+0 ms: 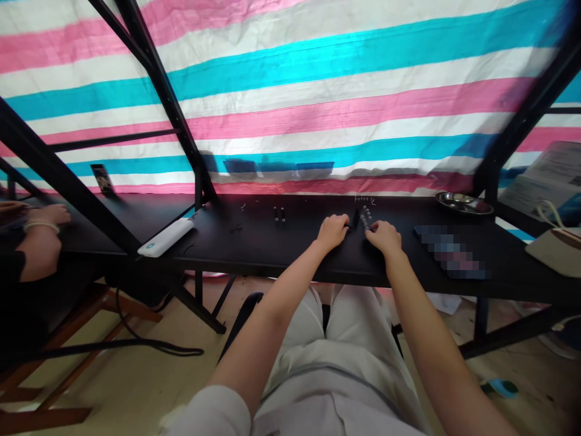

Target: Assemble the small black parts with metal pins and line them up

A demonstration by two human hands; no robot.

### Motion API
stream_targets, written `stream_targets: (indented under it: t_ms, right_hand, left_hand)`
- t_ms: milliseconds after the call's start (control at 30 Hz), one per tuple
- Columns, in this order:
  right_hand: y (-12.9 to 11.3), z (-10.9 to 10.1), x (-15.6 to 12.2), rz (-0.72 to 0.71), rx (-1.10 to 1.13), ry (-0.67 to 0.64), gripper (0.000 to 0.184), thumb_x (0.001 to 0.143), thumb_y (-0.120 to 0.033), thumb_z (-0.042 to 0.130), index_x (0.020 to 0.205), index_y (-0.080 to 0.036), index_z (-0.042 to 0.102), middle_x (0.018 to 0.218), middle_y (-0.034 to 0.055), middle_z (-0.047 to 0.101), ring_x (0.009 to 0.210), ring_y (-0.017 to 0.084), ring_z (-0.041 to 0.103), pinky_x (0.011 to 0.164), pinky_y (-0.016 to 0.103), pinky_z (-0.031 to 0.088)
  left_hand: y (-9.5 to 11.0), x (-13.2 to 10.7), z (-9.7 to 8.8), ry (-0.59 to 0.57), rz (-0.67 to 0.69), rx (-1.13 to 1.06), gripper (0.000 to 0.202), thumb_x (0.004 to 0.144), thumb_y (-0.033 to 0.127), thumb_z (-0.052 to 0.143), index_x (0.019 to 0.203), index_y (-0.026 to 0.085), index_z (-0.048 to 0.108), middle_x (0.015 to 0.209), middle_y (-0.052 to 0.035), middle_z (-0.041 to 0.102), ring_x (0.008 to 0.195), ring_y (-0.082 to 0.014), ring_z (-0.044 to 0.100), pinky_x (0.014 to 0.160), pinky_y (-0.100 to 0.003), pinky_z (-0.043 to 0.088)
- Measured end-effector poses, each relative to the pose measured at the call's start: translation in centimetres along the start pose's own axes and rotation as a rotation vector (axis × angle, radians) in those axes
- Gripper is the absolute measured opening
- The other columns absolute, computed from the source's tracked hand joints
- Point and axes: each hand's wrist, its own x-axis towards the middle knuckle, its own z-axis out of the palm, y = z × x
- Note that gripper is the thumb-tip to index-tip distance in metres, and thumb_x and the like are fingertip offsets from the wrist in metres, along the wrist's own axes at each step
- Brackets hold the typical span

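Both my hands rest on a black table (pixel 254 242) in front of me. My left hand (pixel 332 231) is curled, its fingertips against a small black part (pixel 356 218) that stands upright. My right hand (pixel 385 235) is also curled, its fingertips at a short row of small grey pieces (pixel 365 218). What each hand pinches is too small to make out. Two more small black parts (pixel 278 214) stand to the left of my hands.
A white power bank (pixel 166 237) lies at the table's left. A metal dish (pixel 463 203) sits at the back right beside a blurred flat object (pixel 451 251). Another person's hand (pixel 43 218) works at the far left. Black frame bars (pixel 163 91) cross in front of a striped tarp.
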Motion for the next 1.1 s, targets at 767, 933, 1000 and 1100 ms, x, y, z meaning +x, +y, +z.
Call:
stream_targets:
  t_ms: [767, 933, 1000, 1100]
  right_hand:
    - [-0.6, 0.1, 0.0, -0.001, -0.007, -0.069, 0.022, 0.077, -0.034, 0.053, 0.086, -0.019, 0.066, 0.088, 0.0082, 0.066, 0.085, 0.022, 0.061, 0.069, 0.029, 0.043]
    - [-2.4, 0.0, -1.2, -0.112, -0.063, -0.124, 0.021, 0.080, -0.034, 0.051, 0.086, -0.020, 0.066, 0.091, 0.0087, 0.066, 0.086, 0.023, 0.062, 0.069, 0.030, 0.043]
    - [-3.3, 0.2, -1.7, -0.179, -0.089, -0.124, 0.021, 0.081, -0.033, 0.050, 0.088, -0.020, 0.065, 0.093, 0.0090, 0.066, 0.086, 0.023, 0.062, 0.070, 0.031, 0.044]
    - [-4.8, 0.5, -2.0, -0.262, -0.130, -0.130, 0.020, 0.083, -0.030, 0.049, 0.089, -0.019, 0.064, 0.097, 0.0098, 0.065, 0.086, 0.023, 0.062, 0.071, 0.031, 0.044]
  left_hand:
    - [-5.5, -4.1, -2.8, 0.301, -0.309, -0.346, 0.005, 0.078, 0.021, 0.059, 0.083, 0.019, 0.061, 0.080, -0.0013, 0.064, 0.076, -0.0125, 0.057, 0.076, -0.026, 0.046]
    - [-5.9, -4.2, -2.8, 0.342, -0.327, -0.361, 0.005, 0.079, 0.022, 0.058, 0.081, 0.018, 0.061, 0.078, -0.0013, 0.064, 0.073, -0.0124, 0.056, 0.074, -0.026, 0.046]
    - [-5.9, -4.2, -2.8, 0.345, -0.339, -0.363, 0.005, 0.079, 0.022, 0.058, 0.081, 0.019, 0.061, 0.078, -0.0013, 0.064, 0.073, -0.0125, 0.056, 0.074, -0.026, 0.046]
    - [-5.8, -4.2, -2.8, 0.346, -0.349, -0.372, 0.005, 0.080, 0.022, 0.058, 0.082, 0.019, 0.061, 0.079, -0.0014, 0.064, 0.074, -0.0126, 0.057, 0.074, -0.026, 0.046]
